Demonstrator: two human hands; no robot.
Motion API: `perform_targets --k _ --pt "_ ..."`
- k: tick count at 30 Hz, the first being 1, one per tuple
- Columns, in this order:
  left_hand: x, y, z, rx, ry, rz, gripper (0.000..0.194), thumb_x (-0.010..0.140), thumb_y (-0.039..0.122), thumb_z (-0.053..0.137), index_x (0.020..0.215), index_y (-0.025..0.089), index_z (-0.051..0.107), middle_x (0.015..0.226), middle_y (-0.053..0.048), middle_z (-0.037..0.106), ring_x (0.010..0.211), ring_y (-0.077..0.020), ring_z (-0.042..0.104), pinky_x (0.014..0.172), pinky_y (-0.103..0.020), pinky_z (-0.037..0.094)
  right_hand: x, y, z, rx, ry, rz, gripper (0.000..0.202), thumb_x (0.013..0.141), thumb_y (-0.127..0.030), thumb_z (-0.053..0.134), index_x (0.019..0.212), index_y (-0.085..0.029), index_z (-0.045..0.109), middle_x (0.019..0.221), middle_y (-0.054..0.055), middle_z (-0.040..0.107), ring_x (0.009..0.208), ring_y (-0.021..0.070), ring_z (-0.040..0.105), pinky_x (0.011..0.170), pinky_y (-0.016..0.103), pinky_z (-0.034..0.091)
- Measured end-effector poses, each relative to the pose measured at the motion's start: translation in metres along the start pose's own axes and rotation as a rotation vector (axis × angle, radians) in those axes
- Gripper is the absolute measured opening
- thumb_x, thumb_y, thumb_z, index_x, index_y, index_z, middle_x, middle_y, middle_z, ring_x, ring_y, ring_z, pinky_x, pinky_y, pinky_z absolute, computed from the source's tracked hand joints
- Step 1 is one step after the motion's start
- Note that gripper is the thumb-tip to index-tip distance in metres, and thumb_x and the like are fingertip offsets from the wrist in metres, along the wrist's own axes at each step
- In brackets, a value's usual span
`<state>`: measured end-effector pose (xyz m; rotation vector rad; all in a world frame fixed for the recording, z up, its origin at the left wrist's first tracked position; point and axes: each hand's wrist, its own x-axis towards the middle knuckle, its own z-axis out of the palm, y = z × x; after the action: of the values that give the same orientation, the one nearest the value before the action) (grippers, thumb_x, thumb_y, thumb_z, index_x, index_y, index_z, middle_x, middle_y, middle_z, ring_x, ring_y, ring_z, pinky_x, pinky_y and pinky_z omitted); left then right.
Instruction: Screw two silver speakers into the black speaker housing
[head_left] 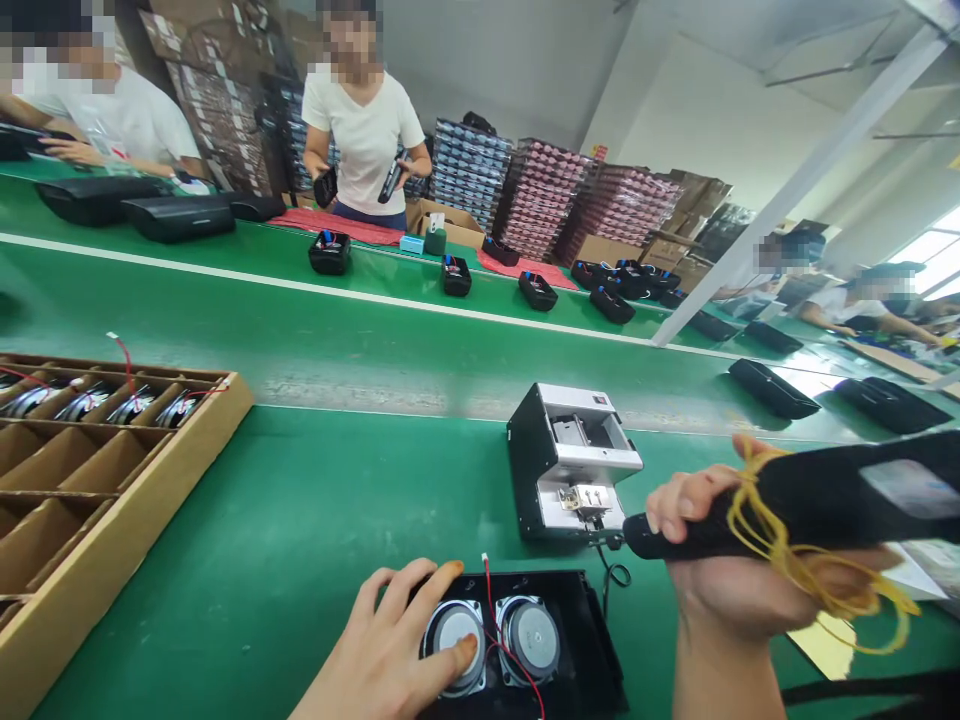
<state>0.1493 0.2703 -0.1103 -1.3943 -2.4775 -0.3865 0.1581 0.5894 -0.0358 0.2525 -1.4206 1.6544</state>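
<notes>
A black housing (581, 640) lies on the green bench near the bottom centre, with two round silver speakers in it. My left hand (397, 640) rests over its left side, fingers spread, thumb touching the left speaker (457, 670). The right speaker (532, 640) is uncovered, and a red wire (491, 600) runs between the two. My right hand (720, 540) is wrapped round a black power screwdriver (825, 495) bound with yellow string. Its tip points left, in front of a silver and black screw feeder (574, 465).
A divided cardboard box (187, 460) of wired speakers stands at the left. Beyond it runs a green conveyor (360, 340) with black housings on its far side. Several people work across and along the line. A slanted white post (795, 190) rises at the right.
</notes>
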Motion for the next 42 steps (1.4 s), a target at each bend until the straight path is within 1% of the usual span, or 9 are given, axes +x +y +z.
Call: perform_targets --k 3,5,7,8,13,16,18,29,42 --pt "0.001 0.004 0.001 -0.055 -0.03 0.0 0.047 0.086 0.002 0.06 0.121 0.033 0.063 0.152 -0.015 0.038 0.135 -0.0343 0.038 0.1 -0.06 0.039 -0.002 -0.022 0.011 0.011 0.021 -0.037 0.066 0.082 -0.07 0.063 0.126 -0.021 0.063 0.061 -0.007 0.045 0.036 0.0096 0.034 0.033 0.026 0.033" --pt "0.0 0.002 0.001 -0.131 -0.062 0.0 0.045 0.084 0.025 0.075 0.125 0.032 0.06 0.155 -0.016 0.034 0.136 -0.0379 0.036 0.101 -0.063 0.037 -0.006 -0.036 0.022 0.052 0.062 -0.005 0.062 0.08 -0.064 0.07 0.125 -0.022 0.063 0.059 -0.008 0.044 0.035 0.0085 0.031 0.031 0.026 0.03" --pt "-0.002 -0.001 0.002 -0.204 -0.089 -0.005 0.06 0.075 0.045 0.084 0.128 0.032 0.058 0.159 -0.014 0.031 0.138 -0.0405 0.034 0.102 -0.066 0.036 -0.013 -0.046 0.033 0.118 0.089 0.036 0.056 0.081 -0.057 0.073 0.124 -0.023 0.063 0.058 -0.009 0.044 0.033 0.0074 0.03 0.03 0.025 0.029" --pt "-0.003 -0.002 0.002 -0.233 -0.096 -0.006 0.065 0.073 0.048 0.085 0.13 0.033 0.058 0.161 -0.013 0.029 0.139 -0.041 0.033 0.102 -0.066 0.036 -0.017 -0.049 0.039 0.159 0.088 0.055 0.053 0.082 -0.054 0.073 0.124 -0.023 0.062 0.058 -0.01 0.045 0.032 0.007 0.03 0.03 0.025 0.03" --pt "-0.001 0.003 -0.008 -0.3 -0.161 -0.068 0.058 0.074 0.033 0.079 0.129 0.034 0.058 0.164 -0.007 0.026 0.142 -0.0393 0.029 0.11 -0.071 0.029 -0.039 -0.051 0.056 0.312 -0.011 0.123 0.042 0.09 -0.044 0.07 0.124 -0.021 0.063 0.06 -0.009 0.052 0.032 0.0069 0.038 0.031 0.024 0.035" --pt "0.003 0.008 -0.02 -0.31 -0.23 -0.113 0.053 0.08 0.026 0.073 0.13 0.034 0.057 0.166 -0.003 0.023 0.145 -0.0345 0.026 0.116 -0.066 0.027 -0.053 -0.043 0.062 0.358 -0.049 0.165 0.044 0.095 -0.047 0.066 0.128 -0.019 0.061 0.064 -0.007 0.054 0.036 0.0072 0.044 0.034 0.023 0.041" --pt "0.004 0.009 -0.025 -0.319 -0.231 -0.119 0.053 0.081 0.025 0.073 0.131 0.034 0.056 0.166 -0.002 0.021 0.145 -0.033 0.025 0.117 -0.062 0.03 -0.062 -0.037 0.063 0.379 -0.073 0.193 0.046 0.097 -0.05 0.063 0.131 -0.02 0.059 0.066 -0.007 0.055 0.038 0.0072 0.046 0.037 0.023 0.045" --pt "0.007 0.006 -0.027 -0.306 -0.255 -0.104 0.056 0.081 0.034 0.078 0.133 0.035 0.057 0.162 -0.004 0.028 0.145 -0.0321 0.026 0.117 -0.057 0.034 -0.098 -0.015 0.067 0.312 -0.083 0.253 0.054 0.1 -0.065 0.051 0.133 -0.023 0.059 0.066 -0.006 0.047 0.039 0.0073 0.04 0.037 0.021 0.043" --pt "0.008 0.007 -0.032 -0.308 -0.289 -0.12 0.054 0.082 0.04 0.078 0.131 0.035 0.057 0.162 -0.003 0.027 0.144 -0.0315 0.026 0.115 -0.056 0.034 -0.104 -0.005 0.064 0.32 -0.099 0.286 0.056 0.098 -0.067 0.052 0.133 -0.023 0.059 0.067 -0.006 0.049 0.041 0.0084 0.042 0.037 0.023 0.043"
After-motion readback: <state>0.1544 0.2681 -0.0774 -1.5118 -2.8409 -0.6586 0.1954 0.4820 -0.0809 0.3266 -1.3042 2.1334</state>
